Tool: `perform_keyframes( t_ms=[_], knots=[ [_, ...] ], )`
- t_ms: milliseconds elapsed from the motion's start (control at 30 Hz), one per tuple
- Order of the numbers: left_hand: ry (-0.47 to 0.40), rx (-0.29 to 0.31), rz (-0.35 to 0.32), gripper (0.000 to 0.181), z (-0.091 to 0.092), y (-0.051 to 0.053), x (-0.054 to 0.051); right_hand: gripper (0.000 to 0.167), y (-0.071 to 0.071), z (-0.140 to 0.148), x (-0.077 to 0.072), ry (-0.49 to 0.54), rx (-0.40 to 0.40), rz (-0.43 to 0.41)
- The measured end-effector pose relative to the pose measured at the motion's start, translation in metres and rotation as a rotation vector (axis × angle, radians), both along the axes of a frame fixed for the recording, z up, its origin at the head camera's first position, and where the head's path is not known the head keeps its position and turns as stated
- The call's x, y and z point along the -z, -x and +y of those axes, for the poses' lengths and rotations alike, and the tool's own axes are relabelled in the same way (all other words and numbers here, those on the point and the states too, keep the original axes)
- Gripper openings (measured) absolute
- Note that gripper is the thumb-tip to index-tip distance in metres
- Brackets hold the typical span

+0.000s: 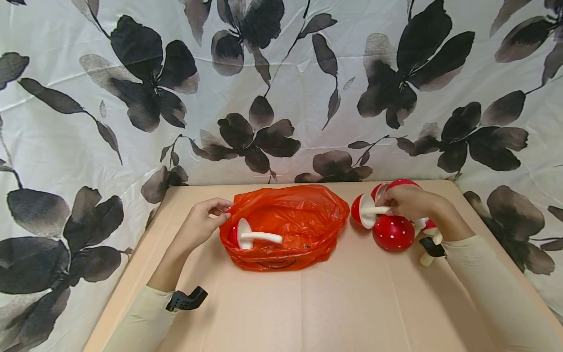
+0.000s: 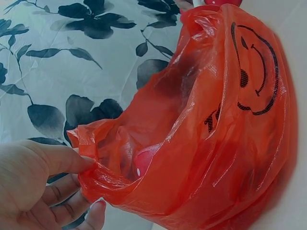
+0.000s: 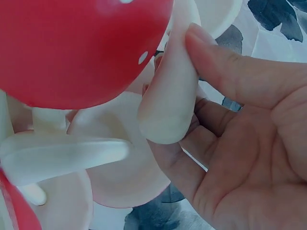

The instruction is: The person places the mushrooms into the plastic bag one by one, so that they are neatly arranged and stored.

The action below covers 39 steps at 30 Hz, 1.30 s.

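Note:
My left hand point(image 1: 204, 220) pinches the left rim of a red-orange plastic bag point(image 1: 303, 215) between thumb and fingers. The bag lies with its mouth spread; a toy mushroom point(image 1: 264, 237) with a red cap and white stem rests inside at the left. To the right of the bag, my right hand point(image 1: 406, 201) reaches into a cluster of red-capped toy mushrooms with white dots. In the right wrist view its thumb and fingers grip a white mushroom stem point(image 3: 170, 100). A dotted mushroom point(image 1: 393, 233) sits just in front of that hand, which partly hides the cluster.
Other mushrooms, one with its stem point(image 3: 67, 155) lying sideways, crowd beside the right hand. Everything stands on a light wooden-coloured table point(image 1: 299, 308). A white cloth with dark flowers point(image 1: 281, 88) hangs behind it. Each wrist wears a black band point(image 1: 186, 299).

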<state>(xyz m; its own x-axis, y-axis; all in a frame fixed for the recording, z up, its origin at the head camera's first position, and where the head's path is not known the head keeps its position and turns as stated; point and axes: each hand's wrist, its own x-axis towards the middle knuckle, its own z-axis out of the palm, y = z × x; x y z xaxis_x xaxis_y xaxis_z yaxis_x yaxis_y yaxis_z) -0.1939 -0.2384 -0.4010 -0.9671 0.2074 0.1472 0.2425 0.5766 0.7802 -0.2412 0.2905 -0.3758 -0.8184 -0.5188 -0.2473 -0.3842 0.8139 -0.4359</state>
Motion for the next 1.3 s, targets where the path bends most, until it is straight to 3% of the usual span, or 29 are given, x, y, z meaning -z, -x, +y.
perform_keyframes(
  t_ms=[333, 533, 767, 1067, 1300],
  knots=[
    [-0.002, 0.009, -0.002, 0.023, -0.001, -0.001, 0.000, 0.031, -0.004, -0.001, -0.004, 0.091, 0.067, -0.084],
    [0.000, 0.006, -0.008, 0.022, -0.001, -0.001, 0.000, 0.028, -0.005, 0.001, -0.004, 0.155, 0.081, -0.094],
    [0.011, 0.005, -0.010, 0.022, -0.002, 0.000, -0.001, 0.030, -0.006, 0.001, -0.001, 0.292, 0.151, -0.139],
    [0.010, 0.008, -0.018, 0.022, -0.003, -0.001, -0.003, 0.035, -0.008, -0.007, -0.005, 0.348, 0.214, -0.114],
    [-0.005, 0.018, -0.021, 0.023, -0.004, 0.000, -0.004, 0.035, -0.012, -0.019, -0.011, 0.374, 0.192, -0.097]
  ],
)
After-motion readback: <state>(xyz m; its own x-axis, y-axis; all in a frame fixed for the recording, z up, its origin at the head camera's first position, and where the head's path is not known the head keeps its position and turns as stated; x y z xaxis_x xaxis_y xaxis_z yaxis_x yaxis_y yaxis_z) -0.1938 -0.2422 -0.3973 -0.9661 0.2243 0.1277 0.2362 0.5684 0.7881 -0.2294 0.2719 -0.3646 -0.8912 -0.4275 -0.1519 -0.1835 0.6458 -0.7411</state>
